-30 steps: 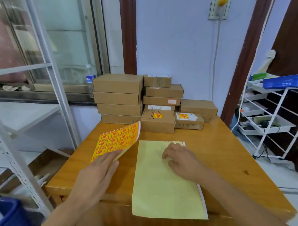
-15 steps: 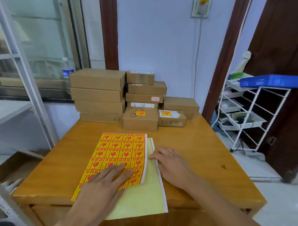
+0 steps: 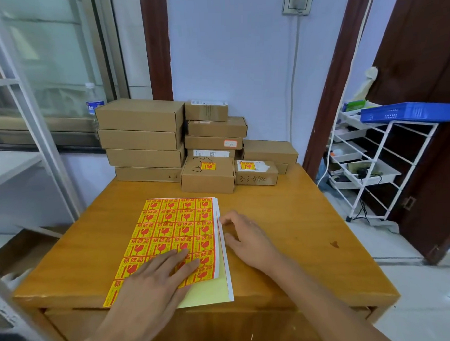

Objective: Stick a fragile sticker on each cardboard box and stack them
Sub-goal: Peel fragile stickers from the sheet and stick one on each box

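1. Head view: I see the sticker sheet (image 3: pixel 175 228) lying flat on the wooden table (image 3: pixel 297 219), near its front edge. It is a yellow grid of square labels, each with a red broken-glass mark and red characters.
2. The sheet rests on a pale yellow backing sheet (image 3: pixel 210 290) with white edges, which sticks out at the right and at the near end.
3. My left hand (image 3: pixel 156 282) lies palm down on the near part of the sticker sheet, fingers straight and spread, pressing it flat.
4. My right hand (image 3: pixel 244 236) sits just right of the sheets, fingers loosely bent, fingertips touching the white right edge. I cannot tell whether it pinches that edge.
5. Cardboard boxes (image 3: pixel 141 137) are stacked at the far side of the table. Two front boxes, a small box (image 3: pixel 207 180) and a flatter box (image 3: pixel 256 175), already carry a yellow sticker on top.
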{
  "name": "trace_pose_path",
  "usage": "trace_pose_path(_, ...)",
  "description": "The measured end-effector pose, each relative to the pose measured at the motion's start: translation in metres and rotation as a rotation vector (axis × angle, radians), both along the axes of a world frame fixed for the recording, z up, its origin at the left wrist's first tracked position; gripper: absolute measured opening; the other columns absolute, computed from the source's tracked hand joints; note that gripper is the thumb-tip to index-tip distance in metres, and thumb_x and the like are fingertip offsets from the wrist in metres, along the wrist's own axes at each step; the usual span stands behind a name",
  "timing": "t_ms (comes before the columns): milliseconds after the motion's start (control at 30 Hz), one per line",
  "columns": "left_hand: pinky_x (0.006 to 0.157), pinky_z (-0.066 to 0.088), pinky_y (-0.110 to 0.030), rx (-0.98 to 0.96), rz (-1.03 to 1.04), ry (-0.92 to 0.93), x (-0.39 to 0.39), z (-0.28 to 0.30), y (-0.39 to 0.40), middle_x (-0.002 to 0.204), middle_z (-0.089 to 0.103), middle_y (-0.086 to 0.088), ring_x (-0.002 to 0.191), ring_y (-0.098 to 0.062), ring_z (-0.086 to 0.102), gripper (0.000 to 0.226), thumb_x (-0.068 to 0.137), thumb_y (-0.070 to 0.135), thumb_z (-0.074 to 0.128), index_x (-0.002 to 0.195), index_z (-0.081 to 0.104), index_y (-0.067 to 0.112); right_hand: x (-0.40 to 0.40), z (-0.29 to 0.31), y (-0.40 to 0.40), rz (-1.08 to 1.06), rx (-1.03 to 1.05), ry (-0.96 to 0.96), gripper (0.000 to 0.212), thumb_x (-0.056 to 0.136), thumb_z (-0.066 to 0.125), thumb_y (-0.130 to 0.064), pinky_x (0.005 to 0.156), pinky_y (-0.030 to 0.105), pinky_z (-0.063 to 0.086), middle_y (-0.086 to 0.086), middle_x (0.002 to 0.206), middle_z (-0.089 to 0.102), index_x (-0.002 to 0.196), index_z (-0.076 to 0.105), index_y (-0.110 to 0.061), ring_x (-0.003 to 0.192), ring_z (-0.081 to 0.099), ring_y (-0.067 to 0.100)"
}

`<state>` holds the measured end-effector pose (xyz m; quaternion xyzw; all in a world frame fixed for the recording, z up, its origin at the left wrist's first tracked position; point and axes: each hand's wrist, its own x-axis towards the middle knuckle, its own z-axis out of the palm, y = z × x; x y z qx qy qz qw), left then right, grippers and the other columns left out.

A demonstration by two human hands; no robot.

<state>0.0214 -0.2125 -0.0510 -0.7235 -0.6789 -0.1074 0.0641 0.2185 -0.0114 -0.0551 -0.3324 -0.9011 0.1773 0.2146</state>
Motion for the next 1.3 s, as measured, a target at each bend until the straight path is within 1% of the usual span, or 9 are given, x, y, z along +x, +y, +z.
trace_pose_path(133, 0.084, 0.061, -0.034, -0.047, -0.009, 0.033, 0.007, 0.003, -0.005, 0.139, 0.062, 0.011, 0.125, -0.016, 0.062, 0.050, 0.103, 0.062, 0.029, 0.139, 0.057, 0.041, -0.002, -0.003, 0.003, 0.001, 0.062, -0.035, 0.030, 0.105, 0.049, -0.018, 0.113, 0.030, 0.035, -0.012, 0.143, 0.048, 0.133, 0.055, -0.027, 0.134, 0.042, 0.005)
trace_pose_path(233, 0.085, 0.061, -0.039, -0.089, 0.006, 0.072, 0.014, 0.003, -0.006, 0.138, 0.064, 0.007, 0.124, -0.019, 0.064, 0.056, 0.101, 0.067, 0.027, 0.138, 0.058, 0.040, -0.004, -0.001, 0.000, -0.058, 0.094, -0.028, 0.043, 0.105, 0.048, -0.018, 0.112, 0.029, 0.039, -0.007, 0.145, 0.042, 0.147, 0.043, -0.025, 0.134, 0.039, 0.008)
trace_pose_path(400, 0.089, 0.057, -0.042, -0.158, 0.048, 0.099, 0.026, 0.001, -0.005, 0.134, 0.067, 0.002, 0.121, -0.024, 0.066, 0.060, 0.103, 0.064, 0.020, 0.136, 0.061, 0.036, -0.005, -0.003, -0.005, -0.055, 0.147, -0.044, 0.048, 0.105, 0.048, -0.017, 0.111, 0.034, 0.044, -0.004, 0.146, 0.049, 0.151, 0.037, -0.023, 0.134, 0.042, 0.011)
trace_pose_path(533, 0.092, 0.055, -0.044, -0.166, 0.031, 0.138, 0.035, 0.001, -0.004, 0.135, 0.066, 0.001, 0.120, -0.025, 0.067, 0.061, 0.099, 0.070, 0.027, 0.137, 0.060, 0.036, -0.005, -0.001, -0.010, -0.103, 0.189, -0.059, 0.046, 0.103, 0.048, -0.017, 0.102, 0.032, 0.048, -0.003, 0.139, 0.051, 0.148, 0.041, -0.022, 0.125, 0.046, 0.014)
trace_pose_path(633, 0.093, 0.053, -0.049, -0.163, 0.037, 0.176, 0.042, -0.002, -0.002, 0.137, 0.065, -0.004, 0.121, -0.029, 0.066, 0.074, 0.088, 0.083, 0.037, 0.137, 0.060, 0.034, -0.005, -0.003, -0.014, -0.245, 0.324, -0.130, 0.031, 0.099, 0.058, -0.021, 0.089, 0.032, 0.051, -0.002, 0.121, 0.055, 0.130, 0.053, -0.019, 0.109, 0.051, 0.017)
trace_pose_path(700, 0.093, 0.053, -0.053, -0.163, 0.027, 0.199, 0.044, -0.005, 0.001, 0.137, 0.065, -0.008, 0.121, -0.034, 0.065, 0.077, 0.082, 0.084, 0.048, 0.138, 0.058, 0.032, -0.005, -0.003, -0.015, -0.316, 0.331, -0.137, 0.027, 0.098, 0.062, -0.025, 0.087, 0.032, 0.051, -0.003, 0.115, 0.057, 0.123, 0.053, -0.020, 0.104, 0.053, 0.016)
trace_pose_path(833, 0.086, 0.057, -0.055, -0.178, 0.018, 0.219, 0.039, -0.009, 0.008, 0.130, 0.068, -0.013, 0.114, -0.037, 0.069, 0.099, 0.048, 0.053, 0.096, 0.135, 0.055, 0.027, -0.004, -0.003, -0.017, -0.320, 0.339, -0.116, 0.023, 0.099, 0.055, -0.021, 0.089, 0.033, 0.050, -0.001, 0.116, 0.058, 0.122, 0.054, -0.019, 0.105, 0.053, 0.017)
trace_pose_path(1000, 0.085, 0.058, -0.050, -0.026, -0.028, 0.230, 0.029, -0.010, 0.004, 0.132, 0.068, -0.011, 0.116, -0.034, 0.068, 0.089, 0.049, 0.010, 0.095, 0.132, 0.066, 0.023, -0.004, -0.001, -0.020, -0.313, 0.339, -0.133, 0.025, 0.099, 0.051, -0.022, 0.087, 0.034, 0.049, -0.001, 0.114, 0.056, 0.124, 0.053, -0.019, 0.103, 0.052, 0.019)
trace_pose_path(1300, 0.078, 0.061, -0.043, 0.006, -0.062, 0.212, 0.027, -0.007, 0.003, 0.128, 0.070, -0.006, 0.113, -0.028, 0.071, 0.103, 0.034, 0.011, 0.101, 0.130, 0.068, 0.025, -0.006, 0.000, -0.023, -0.330, 0.365, -0.149, 0.018, 0.101, 0.051, -0.025, 0.081, 0.034, 0.052, 0.000, 0.107, 0.057, 0.117, 0.056, -0.018, 0.097, 0.055, 0.019)
